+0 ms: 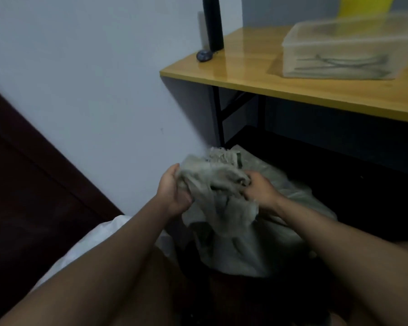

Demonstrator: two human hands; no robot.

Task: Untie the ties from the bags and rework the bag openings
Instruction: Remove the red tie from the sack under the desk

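A pale grey-green woven bag [233, 222] stands on the floor in front of me, its top bunched into a frayed neck. My left hand [174, 191] grips the left side of the bunched opening, fingers curled round the fabric. My right hand [259, 189] pinches the gathered fabric on the right side of the neck. A dark strip near the frayed top [238, 161] may be a tie; I cannot tell for sure.
A wooden table [257, 74] stands at the upper right, with a clear plastic box [349, 48] holding dark strips, a black upright cylinder [213, 22] and a small grey object [205, 55]. A white wall is ahead, a dark door at left, white cloth [99, 238] by my left arm.
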